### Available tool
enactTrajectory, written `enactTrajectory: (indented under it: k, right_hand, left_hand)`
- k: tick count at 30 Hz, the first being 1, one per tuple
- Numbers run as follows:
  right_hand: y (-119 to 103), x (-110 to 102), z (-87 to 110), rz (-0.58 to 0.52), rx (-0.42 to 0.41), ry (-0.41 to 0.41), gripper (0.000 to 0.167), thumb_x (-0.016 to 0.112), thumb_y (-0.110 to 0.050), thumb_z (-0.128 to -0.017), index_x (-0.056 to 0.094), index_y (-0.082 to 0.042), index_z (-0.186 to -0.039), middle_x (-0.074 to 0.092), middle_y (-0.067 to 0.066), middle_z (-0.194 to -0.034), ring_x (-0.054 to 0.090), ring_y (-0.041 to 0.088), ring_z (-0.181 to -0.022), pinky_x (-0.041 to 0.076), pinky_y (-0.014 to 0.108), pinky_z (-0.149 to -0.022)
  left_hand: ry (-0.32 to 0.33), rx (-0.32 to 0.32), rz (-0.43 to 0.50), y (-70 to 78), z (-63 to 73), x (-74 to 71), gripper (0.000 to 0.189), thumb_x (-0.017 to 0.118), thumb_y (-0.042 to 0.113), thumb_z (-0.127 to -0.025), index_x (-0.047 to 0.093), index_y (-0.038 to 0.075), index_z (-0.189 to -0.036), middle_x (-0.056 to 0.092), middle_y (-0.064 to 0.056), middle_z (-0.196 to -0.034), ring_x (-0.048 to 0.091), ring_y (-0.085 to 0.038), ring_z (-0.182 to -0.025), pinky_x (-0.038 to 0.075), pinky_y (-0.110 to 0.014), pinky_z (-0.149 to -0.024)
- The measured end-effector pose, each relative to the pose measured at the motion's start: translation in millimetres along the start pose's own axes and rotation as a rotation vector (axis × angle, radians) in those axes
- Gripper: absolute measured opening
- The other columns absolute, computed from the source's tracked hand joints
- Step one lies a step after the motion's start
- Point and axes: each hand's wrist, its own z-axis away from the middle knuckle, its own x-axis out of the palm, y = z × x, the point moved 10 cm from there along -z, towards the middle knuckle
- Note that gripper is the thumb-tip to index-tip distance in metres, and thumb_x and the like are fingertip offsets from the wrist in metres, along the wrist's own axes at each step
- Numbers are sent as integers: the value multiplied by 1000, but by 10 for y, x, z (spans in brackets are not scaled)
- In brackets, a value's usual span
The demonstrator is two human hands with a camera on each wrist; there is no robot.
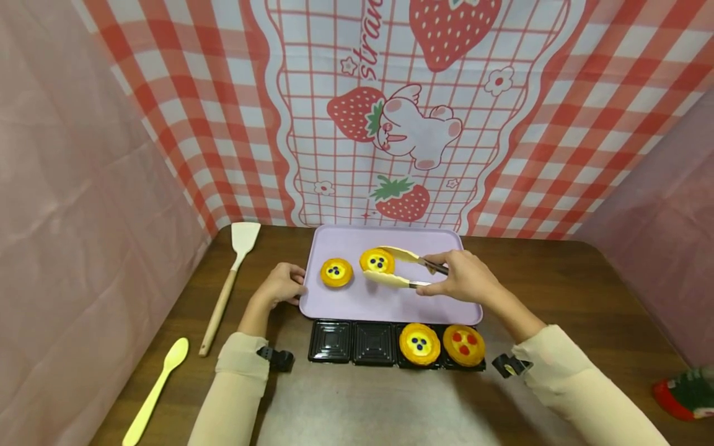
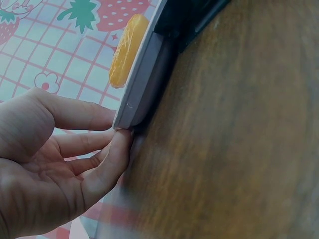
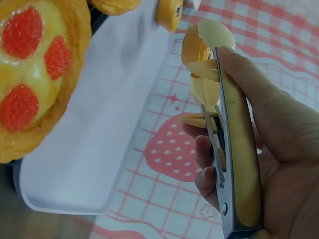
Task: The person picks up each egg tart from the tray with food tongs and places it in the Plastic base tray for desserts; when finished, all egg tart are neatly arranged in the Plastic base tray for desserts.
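Note:
My left hand (image 1: 281, 285) pinches the left edge of a lilac tray (image 1: 334, 305); the left wrist view has thumb and fingers right at the tray's rim (image 2: 124, 107). My right hand (image 1: 467, 277) holds a pair of cream-tipped metal tongs (image 1: 389, 280) over the tray. Between the tong tips sits an egg tart (image 1: 377, 262) with blue berries on top. In the right wrist view the tongs (image 3: 240, 159) lie in my grip, the tart (image 3: 192, 46) at their far end. Another blueberry tart (image 1: 336, 272) rests on the tray's left side.
Along the tray's front runs a black box (image 1: 330, 341) with square compartments. Its right two hold a blueberry tart (image 1: 419, 344) and a red-topped tart (image 1: 464, 345). Left lie a white spatula (image 1: 227, 288) and a yellow spoon (image 1: 157, 390). A red and green object (image 1: 685, 394) stands far right.

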Motion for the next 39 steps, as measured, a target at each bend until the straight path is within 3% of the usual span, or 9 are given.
enactTrajectory:
  k: [8, 14, 18, 27, 34, 39]
  right_hand:
    - [-145, -88, 201, 34, -25, -1, 79, 82, -60, -70, 68, -8, -127, 73, 7, -108, 65, 21, -93, 57, 38, -70]
    - [-289, -141, 383, 30, -65, -12, 79, 80, -63, -70, 69, -9, -127, 73, 3, -104, 59, 15, -80, 53, 31, -65]
    - [-387, -205, 502, 29, -97, -12, 79, 81, -62, -70, 68, -9, -127, 72, 0, -101, 58, 11, -78, 54, 32, -67]
    - [-511, -205, 698, 45, -157, -32, 75, 84, -57, -69, 69, -10, -126, 71, -6, -101, 54, 12, -72, 41, 23, -56]
    - [-509, -112, 767, 65, -161, -78, 86, 69, -76, -70, 68, -12, -128, 70, -9, -106, 61, 8, -85, 49, 27, -64]
    - [-476, -14, 773, 89, -165, -94, 78, 76, -68, -71, 70, -13, -126, 70, -4, -113, 66, 17, -98, 55, 33, -68]
  left_hand:
    - [-3, 0, 5, -2, -6, 11, 42, 65, -12, -77, 55, -16, -118, 53, -16, -90, 58, -21, -68, 61, -36, -54]
    - [3, 1, 2, -12, -1, 9, 41, 66, -12, -76, 56, -16, -116, 53, -16, -90, 58, -21, -69, 61, -34, -54]
    - [4, 2, -2, -15, 1, 11, 41, 66, -12, -76, 56, -16, -116, 53, -16, -90, 57, -21, -70, 60, -34, -54]
    - [11, -4, -10, 3, 10, -3, 42, 67, -12, -77, 56, -16, -117, 54, -16, -91, 58, -21, -70, 61, -34, -55]
    - [-1, -7, 4, -6, 12, 24, 42, 66, -12, -78, 56, -16, -118, 53, -16, -92, 58, -22, -72, 61, -36, -57]
    - [5, -14, 1, -7, 11, 16, 42, 67, -11, -78, 56, -16, -119, 54, -16, -92, 58, -22, -72, 61, -35, -57]
